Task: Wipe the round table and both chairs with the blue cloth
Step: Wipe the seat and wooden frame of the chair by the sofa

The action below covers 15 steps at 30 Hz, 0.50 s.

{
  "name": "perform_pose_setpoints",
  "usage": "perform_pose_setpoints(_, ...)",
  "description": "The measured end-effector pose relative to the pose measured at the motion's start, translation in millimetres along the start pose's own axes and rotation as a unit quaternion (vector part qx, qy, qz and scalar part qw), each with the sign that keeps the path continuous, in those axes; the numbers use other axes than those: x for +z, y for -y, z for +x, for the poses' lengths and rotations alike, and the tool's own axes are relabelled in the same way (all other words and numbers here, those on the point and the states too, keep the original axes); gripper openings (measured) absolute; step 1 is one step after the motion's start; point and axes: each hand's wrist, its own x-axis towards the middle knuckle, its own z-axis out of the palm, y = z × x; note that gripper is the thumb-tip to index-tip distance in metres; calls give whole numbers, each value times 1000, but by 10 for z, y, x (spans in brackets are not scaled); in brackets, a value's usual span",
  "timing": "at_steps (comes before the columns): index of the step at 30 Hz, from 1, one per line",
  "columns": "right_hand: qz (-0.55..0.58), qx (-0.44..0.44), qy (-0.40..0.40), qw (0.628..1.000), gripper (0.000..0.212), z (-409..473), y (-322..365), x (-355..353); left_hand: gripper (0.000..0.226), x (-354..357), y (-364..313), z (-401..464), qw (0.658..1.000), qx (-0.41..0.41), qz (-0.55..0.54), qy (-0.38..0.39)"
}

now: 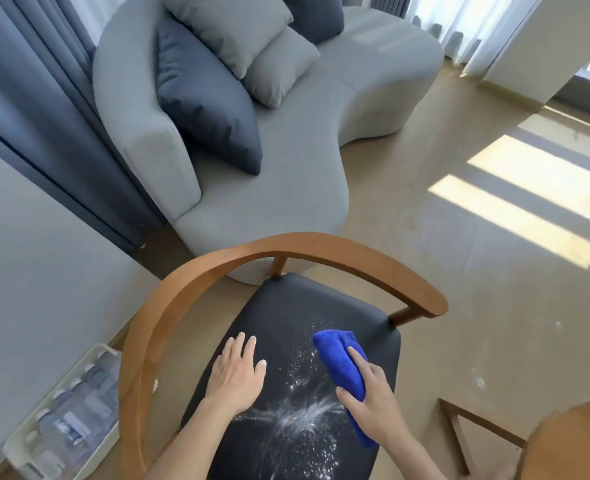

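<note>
Both bare forearms reach forward from the bottom edge of the view, angled slightly toward each other. The left hand lies palm down, fingers straight and close together, thumb spread out to the right, wrist level with the forearm. The right hand is turned a little inward, its thumb and curled fingers clasped round a bunched, bright blue microfibre cloth, with the index finger stretched out along the top of it.
</note>
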Motion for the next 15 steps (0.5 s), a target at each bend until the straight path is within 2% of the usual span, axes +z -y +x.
perform_pose_setpoints(4,-130,-24,7,991,71,667,-143,113,58,255,156,669,999,27,24,7)
perform_pose_setpoints(7,-210,-68,-12,975,70,1239,-214,107,58,332,162,1181,996,67,53,-22)
perform_pose_setpoints(12,-295,-167,-71,938,71,1930,-257,143,58,407,28,1863,976,155,123,-92)
perform_pose_setpoints(15,-306,-192,-63,930,63,2149,-329,243,58,515,3,2051,965,184,170,-75)
